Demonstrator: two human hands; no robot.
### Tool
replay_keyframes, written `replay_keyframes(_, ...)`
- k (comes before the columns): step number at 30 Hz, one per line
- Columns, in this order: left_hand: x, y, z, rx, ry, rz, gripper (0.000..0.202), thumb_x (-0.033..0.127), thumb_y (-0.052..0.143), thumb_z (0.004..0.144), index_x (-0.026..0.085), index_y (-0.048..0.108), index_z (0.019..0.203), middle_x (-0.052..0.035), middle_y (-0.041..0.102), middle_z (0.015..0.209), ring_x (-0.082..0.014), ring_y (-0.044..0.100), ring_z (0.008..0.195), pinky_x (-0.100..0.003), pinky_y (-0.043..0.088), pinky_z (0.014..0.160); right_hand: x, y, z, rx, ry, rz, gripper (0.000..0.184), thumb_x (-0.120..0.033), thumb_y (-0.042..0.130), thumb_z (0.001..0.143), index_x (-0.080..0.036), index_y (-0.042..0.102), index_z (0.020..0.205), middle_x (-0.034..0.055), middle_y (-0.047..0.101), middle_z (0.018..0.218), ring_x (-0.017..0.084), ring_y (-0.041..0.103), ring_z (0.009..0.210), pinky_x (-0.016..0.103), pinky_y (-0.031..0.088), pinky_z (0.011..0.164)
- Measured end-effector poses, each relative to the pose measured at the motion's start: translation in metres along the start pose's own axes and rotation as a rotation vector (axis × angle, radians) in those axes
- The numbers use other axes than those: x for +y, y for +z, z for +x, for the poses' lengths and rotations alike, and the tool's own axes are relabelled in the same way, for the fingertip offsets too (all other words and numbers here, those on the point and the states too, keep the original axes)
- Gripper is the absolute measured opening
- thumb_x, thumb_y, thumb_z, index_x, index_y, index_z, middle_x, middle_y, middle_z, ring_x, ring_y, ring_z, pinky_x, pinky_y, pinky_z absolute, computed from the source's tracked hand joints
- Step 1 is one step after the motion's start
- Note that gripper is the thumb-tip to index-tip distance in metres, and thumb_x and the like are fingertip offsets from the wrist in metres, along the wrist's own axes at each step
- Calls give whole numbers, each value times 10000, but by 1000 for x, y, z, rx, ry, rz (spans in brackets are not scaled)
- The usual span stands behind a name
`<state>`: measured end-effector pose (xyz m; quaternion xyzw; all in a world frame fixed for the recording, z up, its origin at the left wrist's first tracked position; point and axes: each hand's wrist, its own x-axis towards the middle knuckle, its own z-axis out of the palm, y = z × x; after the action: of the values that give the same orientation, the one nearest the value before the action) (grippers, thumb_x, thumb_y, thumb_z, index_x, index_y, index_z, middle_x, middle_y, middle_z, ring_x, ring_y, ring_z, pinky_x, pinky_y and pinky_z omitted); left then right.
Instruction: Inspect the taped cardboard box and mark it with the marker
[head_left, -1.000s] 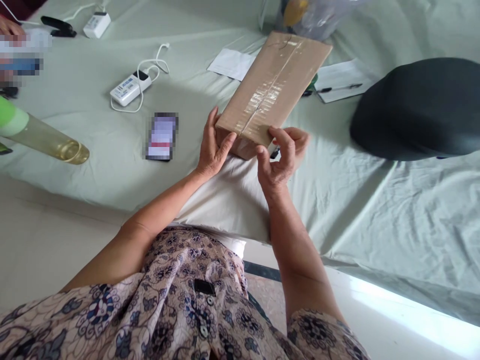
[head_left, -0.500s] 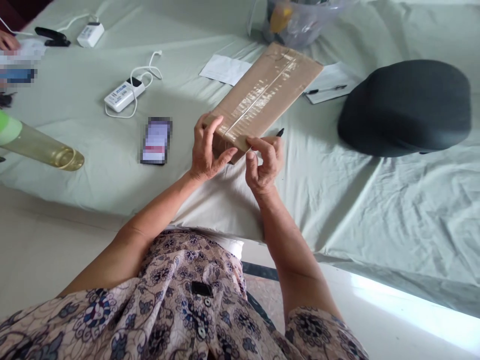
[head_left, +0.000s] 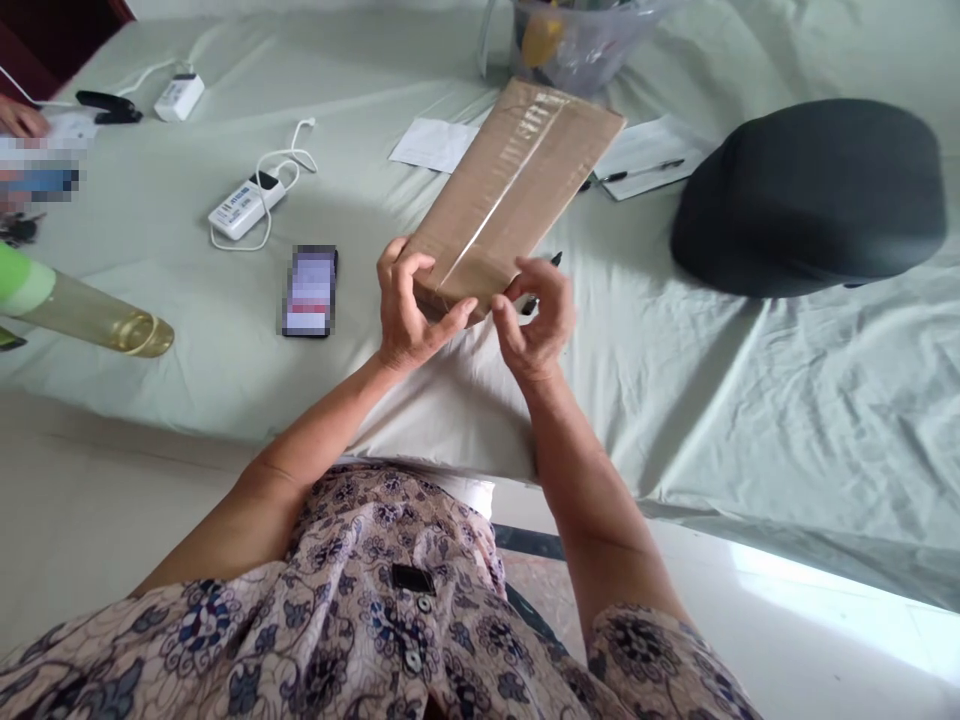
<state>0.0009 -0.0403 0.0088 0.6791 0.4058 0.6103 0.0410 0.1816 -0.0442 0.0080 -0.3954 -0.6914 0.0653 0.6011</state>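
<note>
A long brown cardboard box [head_left: 517,170], with clear tape running along its top, tilts away from me above the cloth. My left hand [head_left: 416,315] curves around its near left corner, fingers on the side and thumb across the near end. At the near right corner, my right hand [head_left: 536,315] is curled, with index finger and thumb at the box's edge. Part of a black pen-like object [head_left: 556,259] shows behind that hand; its rest is hidden. A phone [head_left: 311,290] lies to the left of my left hand.
Pale green cloth covers the table [head_left: 787,400]. A dark cap [head_left: 810,200] and a paper with a pen [head_left: 645,160] lie right. A plastic basket [head_left: 592,45] stands behind. White adapters [head_left: 247,205] with cables and a bottle [head_left: 97,310] are left, near another person's hand [head_left: 22,118].
The box has tilted and its near end is raised slightly. My right index finger has shifted up along the box's right edge, widening the gap to the thumb.
</note>
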Motion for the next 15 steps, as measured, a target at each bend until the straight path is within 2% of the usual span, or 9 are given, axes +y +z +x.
replay_keyframes(4, 4, 1, -3, -42, 74, 3, 677, 813, 682, 800, 286, 518, 1193, -151, 469, 1484, -353, 514, 1339, -582, 488, 1071, 11, -8, 15, 305, -39, 51, 606, -639, 666, 925, -320, 479, 1406, 5, 544, 865, 181, 575, 742, 373, 557, 714)
replay_keyframes(6, 6, 2, -6, -102, 84, 32, 694, 837, 676, 779, 284, 541, 1177, -154, 453, 1525, -368, 507, 1366, -574, 486, 1076, 21, -18, 21, 410, -23, 19, 643, -684, 630, 924, -320, 460, 1426, 45, 543, 1005, 213, 615, 887, 410, 572, 771)
replay_keyframes(7, 7, 3, -8, -128, 95, 44, 696, 841, 675, 774, 283, 551, 1172, -153, 447, 1538, -375, 506, 1375, -577, 483, 1080, 27, -25, 24, 441, -3, -4, 644, -705, 571, 946, -316, 444, 1445, 74, 533, 1125, 246, 625, 1037, 460, 578, 852)
replay_keyframes(8, 9, 4, -10, -153, 109, 49, 694, 841, 670, 776, 281, 557, 1170, -152, 442, 1548, -383, 503, 1385, -584, 477, 1086, 33, -32, 25, 467, 7, -5, 622, -698, 516, 974, -317, 435, 1460, 95, 501, 1253, 278, 590, 1204, 514, 558, 952)
replay_keyframes(10, 11, 6, -13, -187, 150, 23, 680, 832, 648, 799, 276, 561, 1180, -150, 437, 1558, -397, 494, 1403, -603, 465, 1098, 46, -47, 26, 489, 1, 62, 522, -625, 460, 1025, -353, 446, 1471, 79, 404, 1447, 311, 430, 1452, 571, 461, 1102)
replay_keyframes(12, 12, 8, -14, -199, 193, -34, 662, 817, 619, 830, 276, 558, 1207, -146, 444, 1552, -403, 490, 1414, -613, 461, 1107, 57, -60, 25, 434, 17, 123, 461, -590, 367, 1058, -398, 474, 1463, 44, 387, 1490, 341, 336, 1524, 579, 446, 1084)
replay_keyframes(13, 12, 8, -14, -199, 207, -61, 661, 812, 607, 841, 278, 556, 1228, -144, 449, 1546, -405, 489, 1418, -615, 459, 1112, 61, -65, 25, 417, 36, 141, 436, -570, 328, 1067, -412, 508, 1431, 37, 425, 1454, 352, 350, 1510, 574, 465, 1038)
replay_keyframes(15, 11, 8, -13, -199, 205, -102, 691, 818, 585, 852, 286, 546, 1291, -142, 458, 1535, -412, 481, 1431, -627, 446, 1131, 66, -70, 24, 426, 82, 158, 402, -533, 290, 1074, -406, 581, 1322, 44, 514, 1281, 353, 469, 1396, 536, 507, 918)
